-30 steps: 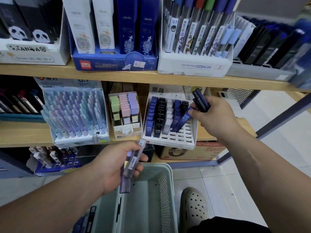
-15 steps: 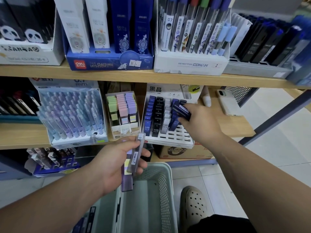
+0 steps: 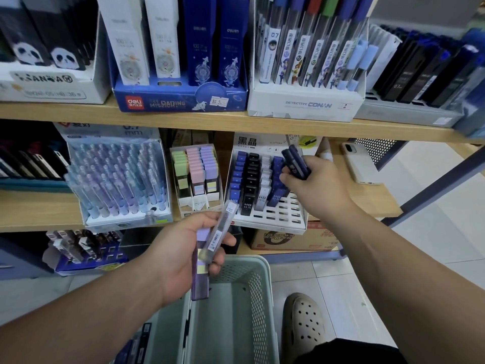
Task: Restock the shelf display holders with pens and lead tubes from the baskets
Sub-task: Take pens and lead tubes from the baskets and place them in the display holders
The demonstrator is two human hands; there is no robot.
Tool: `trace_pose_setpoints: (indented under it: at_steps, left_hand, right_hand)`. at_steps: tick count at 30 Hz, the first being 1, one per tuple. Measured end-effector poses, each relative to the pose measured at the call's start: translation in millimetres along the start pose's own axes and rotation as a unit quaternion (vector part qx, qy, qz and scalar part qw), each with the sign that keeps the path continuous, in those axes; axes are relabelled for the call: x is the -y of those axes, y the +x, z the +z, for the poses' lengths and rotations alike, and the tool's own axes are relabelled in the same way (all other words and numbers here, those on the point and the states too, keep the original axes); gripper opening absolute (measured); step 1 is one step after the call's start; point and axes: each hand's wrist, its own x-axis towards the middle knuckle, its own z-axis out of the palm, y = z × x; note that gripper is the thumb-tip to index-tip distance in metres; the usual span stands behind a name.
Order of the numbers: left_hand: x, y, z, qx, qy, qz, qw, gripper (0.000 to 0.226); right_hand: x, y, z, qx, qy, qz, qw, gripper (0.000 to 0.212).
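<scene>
Well left of the left-hand fingers: clear plastic pen holder [image 3: 118,179], packed with upright pastel blue and lilac pens.
Just above those fingers: small white card holder [image 3: 195,177] with three columns of flat tubes in green, pink and lilac.
Left hand [image 3: 181,256]: fingers [image 3: 225,241] curled round two lead tubes.
- purple tube [image 3: 200,279]: flat, translucent, yellow label, lower end pointing down into the basket.
- clear tube [image 3: 221,227]: slim, barcode sticker, tilted up toward the slotted holder.

Under the fingers: pale green plastic basket [image 3: 262,298] with perforated walls. Its near rim sits right below the purple tube's end.
Between the two hands: white slotted holder [image 3: 273,219], leaning back. It has columns of rectangular tubes in blue, black, white and blue, with "HB 0.5" on the front ones. Open slots show at the front and right.
Right hand [image 3: 319,187]: fingers [image 3: 287,177] grip a bundle of dark blue tubes [image 3: 296,162], glossy and angled up-left. The fingertips are at the rightmost blue column; can't tell if they touch it.
Right of those fingers: white phone [image 3: 359,164] flat on the wooden shelf [image 3: 372,200].
Below them: cardboard box [image 3: 288,239] under the shelf, and a cream perforated clog [image 3: 304,324] on the tiled floor, just right of the basket.
Above both hands: upper shelf board [image 3: 236,122] carrying card display boxes.
</scene>
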Motion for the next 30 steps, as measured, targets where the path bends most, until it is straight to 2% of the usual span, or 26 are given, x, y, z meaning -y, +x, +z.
trace_pose_setpoints:
  at_steps: [3, 6, 10, 17, 19, 22, 25, 27, 30]
  left_hand:
    - [1, 1, 1, 0.013, 0.011, 0.017, 1.000, 0.022]
    - [2, 2, 5, 0.027, 0.022, 0.046, 0.998, 0.018]
    - [4, 3, 7, 0.018, 0.040, 0.083, 0.996, 0.028]
    - [7, 2, 8, 0.010, 0.076, 0.108, 0.991, 0.030]
    - [7, 3, 8, -0.007, 0.078, 0.100, 0.992, 0.024]
    - [4, 6, 6, -0.034, 0.039, 0.047, 0.998, 0.022]
    - [2, 7, 3, -0.030, -0.008, -0.010, 0.999, 0.037]
    - [2, 6, 2, -0.028, -0.014, -0.019, 0.999, 0.041]
    - [2, 4, 2, -0.036, -0.007, -0.011, 0.999, 0.042]
  right_hand:
    - [16, -11, 2, 0.075, 0.135, 0.052, 0.987, 0.009]
    - [28, -22, 8, 0.165, 0.197, 0.093, 0.962, 0.011]
    - [35, -29, 11, 0.228, 0.202, 0.123, 0.945, 0.014]
    - [36, -30, 10, 0.262, 0.175, 0.122, 0.941, 0.008]
    - [36, -28, 8, 0.238, 0.177, 0.119, 0.948, 0.010]
    - [32, -19, -3, 0.155, 0.169, 0.092, 0.969, 0.011]
    - [24, -10, -16, 0.088, 0.063, 0.027, 0.994, 0.010]
    - [16, -8, -18, 0.056, -0.014, -0.009, 0.998, 0.005]
    - [8, -9, -11, 0.014, -0.057, -0.043, 0.997, 0.004]
